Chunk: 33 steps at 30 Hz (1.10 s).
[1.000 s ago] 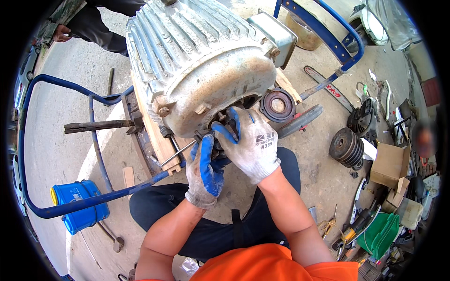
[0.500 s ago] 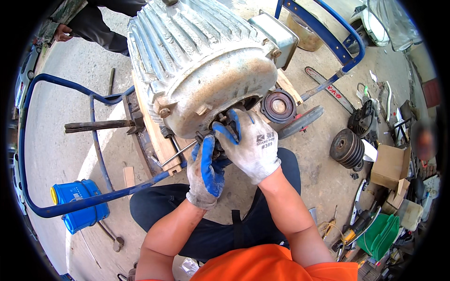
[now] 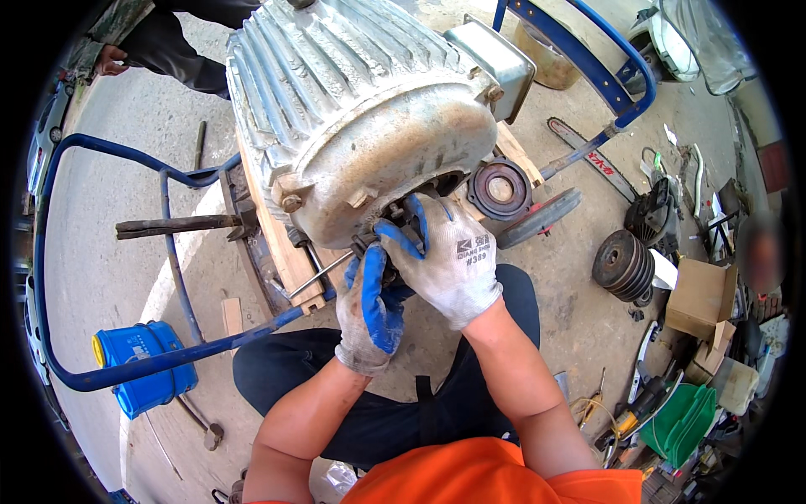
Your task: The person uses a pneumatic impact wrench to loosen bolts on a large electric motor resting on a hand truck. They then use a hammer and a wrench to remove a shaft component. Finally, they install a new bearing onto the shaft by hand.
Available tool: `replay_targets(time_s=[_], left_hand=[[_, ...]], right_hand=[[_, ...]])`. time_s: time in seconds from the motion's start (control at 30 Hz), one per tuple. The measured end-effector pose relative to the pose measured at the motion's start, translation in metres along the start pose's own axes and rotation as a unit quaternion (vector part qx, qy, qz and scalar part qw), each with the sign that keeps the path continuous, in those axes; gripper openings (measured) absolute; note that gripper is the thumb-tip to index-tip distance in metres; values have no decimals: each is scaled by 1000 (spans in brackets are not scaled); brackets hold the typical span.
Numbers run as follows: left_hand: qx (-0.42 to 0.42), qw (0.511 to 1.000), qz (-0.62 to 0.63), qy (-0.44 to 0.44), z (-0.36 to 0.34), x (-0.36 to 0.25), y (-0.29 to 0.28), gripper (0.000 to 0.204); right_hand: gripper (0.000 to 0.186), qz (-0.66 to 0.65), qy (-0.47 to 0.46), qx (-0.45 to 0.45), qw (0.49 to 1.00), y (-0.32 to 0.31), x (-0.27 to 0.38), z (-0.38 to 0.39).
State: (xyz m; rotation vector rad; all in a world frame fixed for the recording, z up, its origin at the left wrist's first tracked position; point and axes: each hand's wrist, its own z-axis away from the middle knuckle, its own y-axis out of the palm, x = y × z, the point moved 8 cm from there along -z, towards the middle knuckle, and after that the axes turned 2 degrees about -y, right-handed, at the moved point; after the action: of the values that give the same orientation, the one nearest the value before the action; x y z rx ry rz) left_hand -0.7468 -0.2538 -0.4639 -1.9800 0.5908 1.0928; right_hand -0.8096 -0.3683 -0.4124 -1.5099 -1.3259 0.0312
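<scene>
A large silver-painted electric motor (image 3: 403,139) with cooling fins lies in front of me, its round end cover facing my hands. Both hands wear white knit gloves with blue coated palms. Low on that end cover, my left hand (image 3: 368,315) has its fingers closed around dark metal at the central opening; most of that part is hidden. From the right, my right hand (image 3: 449,260) reaches into the same opening, thumb and index finger bent together over something the glove covers. A dark round bearing cover (image 3: 474,191) rests just right of the motor.
The motor lies on wooden beams (image 3: 256,214) across a blue tubular cart (image 3: 210,349) with a wheel (image 3: 541,220). A blue bucket (image 3: 151,357) stands left. On the right lie a chainsaw (image 3: 592,160), a grooved pulley (image 3: 621,265), a cardboard box (image 3: 695,294) and tools. Another person's legs (image 3: 189,55) show at top left.
My right thumb and index finger have shifted slightly to the left at the opening. My left hand stays almost in place, and the view has moved very little.
</scene>
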Motion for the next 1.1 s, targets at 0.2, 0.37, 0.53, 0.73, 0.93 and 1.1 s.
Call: replay_targets(time_s=[0.2,0.37,0.53,0.73,0.93,1.1], left_hand=[[-29,999,-28,31,7,9,2,61],[-25,996,-70,41,4,4,2,60],[-4,997,-78,26,1,3,2,61],[-33,999,-33,10,4,1,2,58],[-14,997,-68,18,4,7,5,59],[-10,995,-98,29,1,-4,2,59]], right_hand=[[28,-24,-9,-17,1000,0,-1,-1],[29,-23,0,4,1000,4,-3,0],[32,-16,-19,-5,1000,1,0,-2],[33,-1,-61,-44,997,1,0,-2],[27,-20,19,35,999,7,-4,-3],[28,-14,-43,-25,999,2,-3,-3]])
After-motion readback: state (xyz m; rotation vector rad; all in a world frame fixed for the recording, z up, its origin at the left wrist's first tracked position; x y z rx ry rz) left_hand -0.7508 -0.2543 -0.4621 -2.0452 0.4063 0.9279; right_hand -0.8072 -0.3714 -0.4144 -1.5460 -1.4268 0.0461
